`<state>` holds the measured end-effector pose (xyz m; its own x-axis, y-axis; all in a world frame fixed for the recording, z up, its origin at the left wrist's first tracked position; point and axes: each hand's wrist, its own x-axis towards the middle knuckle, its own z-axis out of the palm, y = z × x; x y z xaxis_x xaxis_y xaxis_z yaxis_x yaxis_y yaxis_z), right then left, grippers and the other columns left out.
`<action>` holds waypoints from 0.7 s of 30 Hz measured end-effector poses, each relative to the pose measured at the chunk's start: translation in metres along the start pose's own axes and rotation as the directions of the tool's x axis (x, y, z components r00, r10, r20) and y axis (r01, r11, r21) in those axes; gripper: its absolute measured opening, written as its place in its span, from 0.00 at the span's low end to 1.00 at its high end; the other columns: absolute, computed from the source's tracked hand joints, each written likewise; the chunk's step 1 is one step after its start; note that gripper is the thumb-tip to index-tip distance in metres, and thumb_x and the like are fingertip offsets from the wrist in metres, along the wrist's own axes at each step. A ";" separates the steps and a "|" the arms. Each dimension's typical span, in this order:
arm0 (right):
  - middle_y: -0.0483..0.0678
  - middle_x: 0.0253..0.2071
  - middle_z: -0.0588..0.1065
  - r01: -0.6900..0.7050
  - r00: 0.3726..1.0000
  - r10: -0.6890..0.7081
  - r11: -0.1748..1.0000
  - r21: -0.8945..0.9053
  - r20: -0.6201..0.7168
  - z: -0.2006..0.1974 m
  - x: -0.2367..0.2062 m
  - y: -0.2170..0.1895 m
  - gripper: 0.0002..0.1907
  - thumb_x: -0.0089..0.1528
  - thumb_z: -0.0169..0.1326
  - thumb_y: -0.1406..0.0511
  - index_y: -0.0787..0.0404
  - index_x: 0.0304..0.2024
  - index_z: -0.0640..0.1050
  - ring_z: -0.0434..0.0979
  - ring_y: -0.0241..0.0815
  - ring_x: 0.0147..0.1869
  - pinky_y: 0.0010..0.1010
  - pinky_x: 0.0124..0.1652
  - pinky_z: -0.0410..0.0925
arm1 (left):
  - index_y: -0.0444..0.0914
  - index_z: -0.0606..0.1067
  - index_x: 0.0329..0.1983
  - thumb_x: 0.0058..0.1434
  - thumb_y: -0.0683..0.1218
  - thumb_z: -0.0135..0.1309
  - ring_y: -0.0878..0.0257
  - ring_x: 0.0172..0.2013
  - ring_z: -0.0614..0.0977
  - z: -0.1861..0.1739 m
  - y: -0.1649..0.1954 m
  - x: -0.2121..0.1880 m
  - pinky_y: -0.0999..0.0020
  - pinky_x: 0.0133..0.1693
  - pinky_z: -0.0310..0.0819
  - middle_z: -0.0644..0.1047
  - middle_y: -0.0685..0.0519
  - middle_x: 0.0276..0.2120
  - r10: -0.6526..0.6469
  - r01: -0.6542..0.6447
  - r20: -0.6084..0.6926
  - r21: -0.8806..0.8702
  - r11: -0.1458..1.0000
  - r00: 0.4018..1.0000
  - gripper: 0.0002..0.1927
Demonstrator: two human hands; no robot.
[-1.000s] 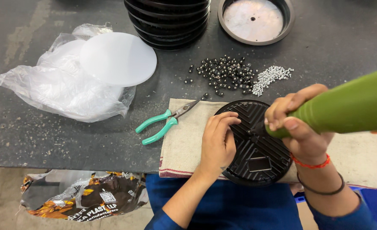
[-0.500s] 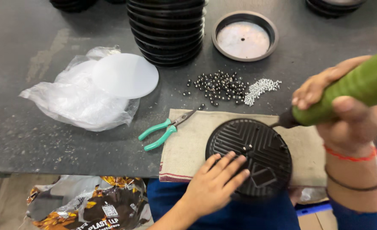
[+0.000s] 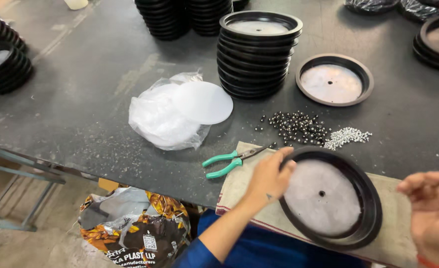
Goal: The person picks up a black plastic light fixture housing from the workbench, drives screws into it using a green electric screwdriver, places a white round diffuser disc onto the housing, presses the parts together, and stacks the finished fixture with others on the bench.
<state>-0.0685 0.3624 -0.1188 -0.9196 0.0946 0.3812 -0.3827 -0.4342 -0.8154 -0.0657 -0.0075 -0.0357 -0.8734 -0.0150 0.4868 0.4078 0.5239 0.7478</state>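
Observation:
A round black dish (image 3: 373, 201) with a white disc (image 3: 323, 196) inside lies open side up on a beige cloth (image 3: 239, 181). My left hand (image 3: 266, 178) grips its left rim. My right hand (image 3: 433, 216) hovers to the right of the dish, fingers apart, holding nothing. Green-handled pliers (image 3: 224, 164) lie on the cloth's left corner. A pile of small dark balls (image 3: 296, 126) and a smaller pile of white pieces (image 3: 346, 136) sit just beyond the dish.
A stack of black dishes (image 3: 259, 54) stands behind, a single dish with a white disc (image 3: 333, 79) to its right. A clear plastic bag with white discs (image 3: 179, 114) lies left. More stacks line the far and left edges. A printed bag (image 3: 135, 228) sits on the floor.
The black dish has been flipped from ribbed side up to open side up. The green tool has left my right hand and the view. The camera has shifted left and back.

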 end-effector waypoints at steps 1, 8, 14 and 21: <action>0.58 0.45 0.75 -0.032 0.999 0.032 0.999 -0.018 -0.009 -0.007 -0.008 0.004 0.10 0.80 0.42 0.66 0.67 0.51 0.72 0.74 0.51 0.49 0.43 0.59 0.67 | 0.37 0.76 0.58 0.66 0.47 0.58 0.57 0.41 0.83 0.001 -0.013 0.002 0.64 0.44 0.76 0.82 0.48 0.40 -0.116 0.114 -0.018 -0.069 0.991 0.993 0.19; 0.62 0.48 0.74 -0.108 0.988 0.109 0.994 0.012 -0.110 0.000 -0.021 0.010 0.11 0.76 0.44 0.67 0.72 0.51 0.70 0.74 0.53 0.51 0.49 0.63 0.68 | 0.37 0.63 0.69 0.62 0.51 0.50 0.56 0.49 0.80 -0.051 -0.101 0.043 0.57 0.46 0.79 0.73 0.55 0.57 -0.862 0.155 -0.084 -0.970 0.185 0.500 0.32; 0.63 0.49 0.74 -0.066 0.997 0.064 0.997 -0.041 -0.038 0.033 -0.025 -0.018 0.13 0.76 0.46 0.66 0.74 0.52 0.70 0.76 0.55 0.54 0.50 0.63 0.68 | 0.32 0.68 0.65 0.65 0.46 0.56 0.55 0.50 0.78 -0.075 -0.116 0.063 0.62 0.47 0.73 0.74 0.47 0.54 -0.837 0.137 -0.213 -0.937 0.321 0.503 0.27; 0.64 0.51 0.77 0.095 0.980 -0.056 0.974 -0.204 0.190 0.095 -0.040 -0.073 0.13 0.70 0.54 0.68 0.73 0.52 0.72 0.77 0.52 0.56 0.44 0.63 0.69 | 0.36 0.74 0.55 0.53 0.35 0.53 0.68 0.48 0.80 -0.092 -0.027 0.010 0.75 0.50 0.74 0.79 0.55 0.49 -0.524 0.163 -0.354 -0.689 0.706 0.774 0.24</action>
<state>0.0044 0.3049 -0.0328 -0.8634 -0.0530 0.5016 -0.4780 -0.2317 -0.8472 -0.0611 -0.1001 -0.0090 -0.7958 -0.5880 0.1447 0.3288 -0.2189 0.9187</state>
